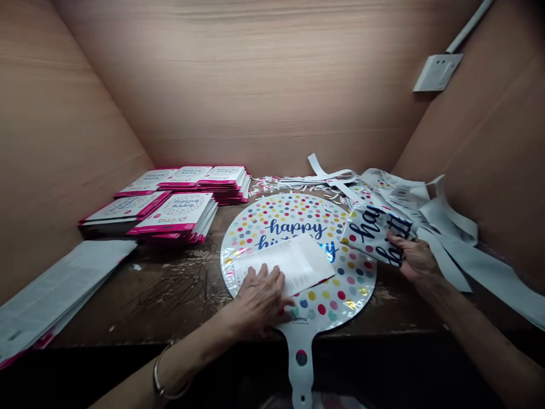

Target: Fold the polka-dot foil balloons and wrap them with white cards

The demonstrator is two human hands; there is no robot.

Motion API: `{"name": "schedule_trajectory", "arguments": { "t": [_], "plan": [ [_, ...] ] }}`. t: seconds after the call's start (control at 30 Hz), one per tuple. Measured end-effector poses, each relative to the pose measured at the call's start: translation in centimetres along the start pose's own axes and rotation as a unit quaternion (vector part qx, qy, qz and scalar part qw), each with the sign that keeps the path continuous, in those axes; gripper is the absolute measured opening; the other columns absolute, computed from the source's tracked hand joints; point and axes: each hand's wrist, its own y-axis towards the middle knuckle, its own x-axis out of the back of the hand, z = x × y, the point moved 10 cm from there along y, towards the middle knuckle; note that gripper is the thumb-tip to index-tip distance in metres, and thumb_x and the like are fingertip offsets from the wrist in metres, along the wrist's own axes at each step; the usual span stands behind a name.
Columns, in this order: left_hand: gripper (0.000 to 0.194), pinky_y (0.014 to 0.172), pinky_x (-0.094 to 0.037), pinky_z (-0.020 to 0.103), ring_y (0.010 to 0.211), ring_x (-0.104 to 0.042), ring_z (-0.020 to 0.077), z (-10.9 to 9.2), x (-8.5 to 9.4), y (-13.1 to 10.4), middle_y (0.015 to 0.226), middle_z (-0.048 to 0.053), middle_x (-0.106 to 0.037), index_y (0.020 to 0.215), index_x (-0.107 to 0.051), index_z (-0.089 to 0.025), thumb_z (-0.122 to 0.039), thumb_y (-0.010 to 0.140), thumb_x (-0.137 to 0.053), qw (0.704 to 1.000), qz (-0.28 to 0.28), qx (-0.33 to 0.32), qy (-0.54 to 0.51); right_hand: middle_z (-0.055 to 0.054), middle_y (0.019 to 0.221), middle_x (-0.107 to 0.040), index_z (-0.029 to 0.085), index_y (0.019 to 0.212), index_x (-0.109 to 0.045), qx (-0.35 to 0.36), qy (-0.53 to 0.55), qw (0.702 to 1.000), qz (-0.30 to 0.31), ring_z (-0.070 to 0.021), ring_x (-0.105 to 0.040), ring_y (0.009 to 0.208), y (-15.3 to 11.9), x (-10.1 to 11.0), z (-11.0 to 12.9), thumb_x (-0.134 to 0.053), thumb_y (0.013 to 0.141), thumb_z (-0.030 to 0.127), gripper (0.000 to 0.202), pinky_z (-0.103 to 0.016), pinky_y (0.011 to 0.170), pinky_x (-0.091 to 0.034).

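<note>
The right hand (414, 258) has its fingers clamped on folded foil (364, 228), just right of the white packet (302, 261) lying crosswise under the left hand (261, 295), fingers slightly parted.

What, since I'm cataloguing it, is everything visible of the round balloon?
The balloon is flat, white and glossy, like foil, with multicoloured dots, blue "happy birthday" script and a small "prima" below. It lies on the table, its narrow neck reaching past the near edge. A white packet rests on it, partly covering the lettering, the left hand on top. A folded piece in the right hand overlaps its right side in view; contact is unclear.
</note>
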Motion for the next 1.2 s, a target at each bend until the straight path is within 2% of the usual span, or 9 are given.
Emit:
{"name": "schedule_trajectory", "arguments": {
  "t": [0.07, 0.13, 0.23, 0.4, 0.5, 0.6, 0.93, 1.07, 1.2],
  "plan": [
    [0.04, 0.082, -0.039, 0.042, 0.095, -0.048, 0.0271, -1.2, 1.3, 2.1, 0.101, 0.013, -0.054, 0.098, -0.053, -0.014, -0.05, 0.086, -0.041, 0.996, -0.048, -0.066, -0.035, 0.0, 0.063, -0.068, 0.015, 0.069, -0.066, -0.046, -0.009, 0.999, -0.003, -0.0178, -0.065, 0.058, -0.8, 1.2, -1.2, -0.075, 0.05, 0.011, 0.022, -0.028, 0.056, -0.059],
    [0.038, 0.081, -0.038, 0.036, 0.089, -0.047, 0.0226, -2.5, 2.1, 3.9, 0.094, 0.009, -0.053, 0.089, -0.052, -0.015, -0.051, 0.085, -0.043, 0.985, -0.087, -0.132, -0.067, 0.0, 0.065, -0.069, 0.016, 0.07, -0.066, -0.077, -0.015, 0.997, 0.012, -0.0196, -0.066, 0.061, -1.6, 1.3, -2.2, -0.076, 0.05, 0.012, 0.022, -0.03, 0.06, -0.059],
    [0.041, 0.076, -0.037, 0.033, 0.08, -0.045, 0.0198, -3.8, 1.7, 6.0, 0.085, 0.007, -0.052, 0.078, -0.051, -0.016, -0.056, 0.083, -0.044, 0.973, -0.116, -0.174, -0.095, -0.001, 0.068, -0.07, 0.016, 0.07, -0.067, -0.095, -0.032, 0.994, 0.037, -0.0215, -0.067, 0.068, -2.4, 0.7, -3.3, -0.077, 0.051, 0.015, 0.022, -0.03, 0.065, -0.058],
    [0.044, 0.068, -0.034, 0.033, 0.074, -0.043, 0.0193, -4.1, 0.6, 7.3, 0.076, 0.006, -0.051, 0.068, -0.051, -0.016, -0.056, 0.083, -0.043, 0.97, -0.151, -0.174, -0.083, -0.002, 0.077, -0.071, 0.017, 0.078, -0.068, -0.086, -0.059, 0.992, 0.076, -0.0222, -0.067, 0.075, -2.7, -1.0, -4.4, -0.077, 0.052, 0.018, 0.027, -0.03, 0.067, -0.057],
    [0.043, 0.069, -0.034, 0.033, 0.076, -0.043, 0.019, -3.9, 0.8, 7.3, 0.078, 0.006, -0.05, 0.067, -0.05, -0.015, -0.054, 0.084, -0.045, 0.966, -0.171, -0.174, -0.091, -0.002, 0.075, -0.071, 0.018, 0.077, -0.068, -0.095, -0.061, 0.989, 0.099, -0.0212, -0.067, 0.072, -2.9, -1.9, -4.8, -0.077, 0.052, 0.019, 0.027, -0.03, 0.066, -0.056],
    [0.036, 0.071, -0.034, 0.033, 0.076, -0.042, 0.0183, -4.1, 0.9, 7.3, 0.08, 0.006, -0.05, 0.071, -0.05, -0.015, -0.047, 0.086, -0.043, 0.964, -0.167, -0.187, -0.09, -0.001, 0.073, -0.071, 0.018, 0.078, -0.068, -0.092, -0.057, 0.988, 0.11, -0.0214, -0.067, 0.071, -2.8, -2.5, -4.6, -0.078, 0.051, 0.02, 0.029, -0.032, 0.066, -0.056],
    [0.02, 0.074, -0.035, 0.035, 0.078, -0.043, 0.0194, -5.0, 0.8, 7.9, 0.081, 0.007, -0.051, 0.07, -0.049, -0.016, -0.031, 0.083, -0.045, 0.968, -0.14, -0.186, -0.095, -0.002, 0.076, -0.071, 0.017, 0.082, -0.068, -0.105, -0.084, 0.985, 0.111, -0.0217, -0.067, 0.071, -2.4, -1.8, -5.5, -0.078, 0.05, 0.02, 0.033, -0.032, 0.066, -0.056],
    [0.016, 0.075, -0.035, 0.037, 0.078, -0.043, 0.0205, -4.7, 0.4, 8.4, 0.078, 0.007, -0.05, 0.071, -0.048, -0.016, -0.031, 0.078, -0.048, 0.974, -0.133, -0.15, -0.103, -0.002, 0.075, -0.071, 0.018, 0.083, -0.068, -0.111, -0.08, 0.984, 0.114, -0.0202, -0.067, 0.068, -2.4, -1.9, -5.6, -0.078, 0.051, 0.019, 0.034, -0.031, 0.063, -0.056],
    [0.016, 0.076, -0.034, 0.037, 0.078, -0.043, 0.0208, -4.6, 0.1, 8.5, 0.079, 0.007, -0.049, 0.071, -0.047, -0.016, -0.031, 0.075, -0.051, 0.975, -0.134, -0.144, -0.104, -0.001, 0.075, -0.071, 0.019, 0.084, -0.068, -0.1, -0.083, 0.984, 0.123, -0.0198, -0.066, 0.068, -2.5, -2.3, -5.3, -0.077, 0.053, 0.019, 0.032, -0.031, 0.063, -0.056]
  ]
}}
